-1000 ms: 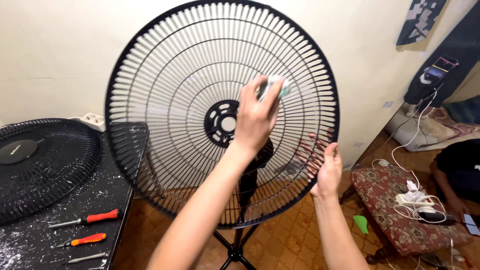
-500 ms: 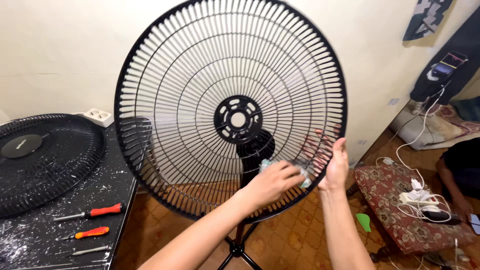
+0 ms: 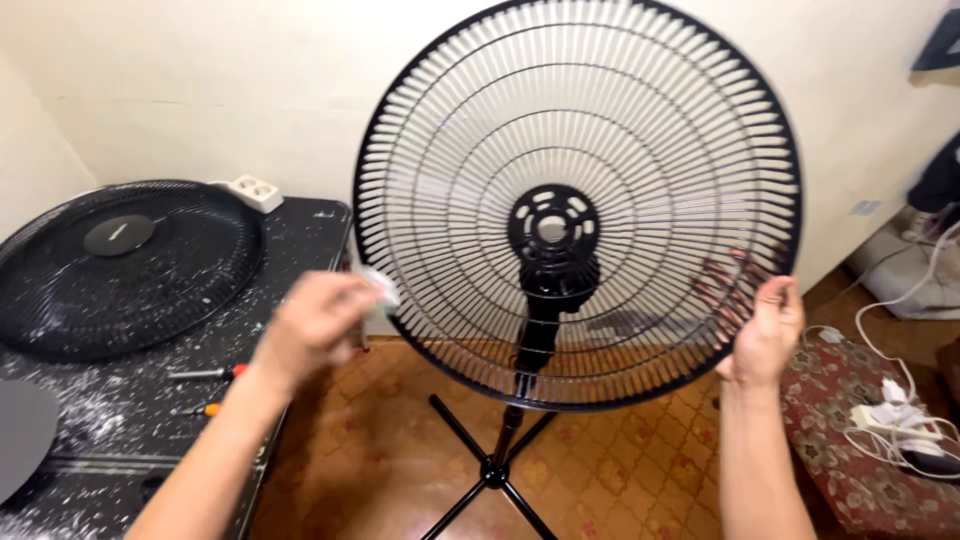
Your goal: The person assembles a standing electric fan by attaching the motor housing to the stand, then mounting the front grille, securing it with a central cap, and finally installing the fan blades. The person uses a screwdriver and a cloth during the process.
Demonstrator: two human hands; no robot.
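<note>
The right hand is gripping the lower right rim of the round black wire fan guard, fingers hooked through the spokes, apparently steadying it on its stand. The left hand is clenching a small pale cloth just beside the guard's left edge, above the dusty black table.
</note>
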